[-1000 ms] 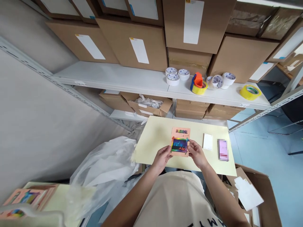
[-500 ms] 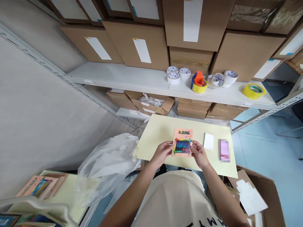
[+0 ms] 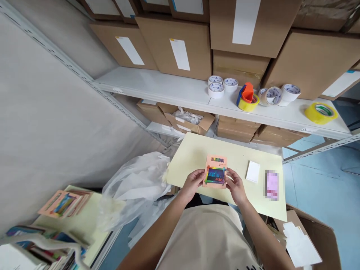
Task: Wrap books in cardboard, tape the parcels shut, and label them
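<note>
A peach-coloured booklet [image 3: 215,159] with colourful lettering and a dark picture in a rainbow frame is held upright over the pale yellow table, its front turned to me. My left hand [image 3: 194,182] pinches its left edge, thumb in front. My right hand [image 3: 235,184] has thumb and fingers on the right edge. Right of it on the table [image 3: 239,152] lie a small white pad or card stack [image 3: 253,171] and a blurred-out pink item [image 3: 272,185].
Rolls of tape [image 3: 216,90] and a tape dispenser [image 3: 247,98] stand on the shelf [image 3: 168,85] below cardboard boxes [image 3: 180,47]. Left are a clear plastic bag [image 3: 132,183] and similar peach booklets [image 3: 60,202]. An open carton [image 3: 323,236] stands at lower right.
My view has turned a little to the left. Both hands still hold the booklet, and the fingers of my right hand have shifted slightly along its edge.
</note>
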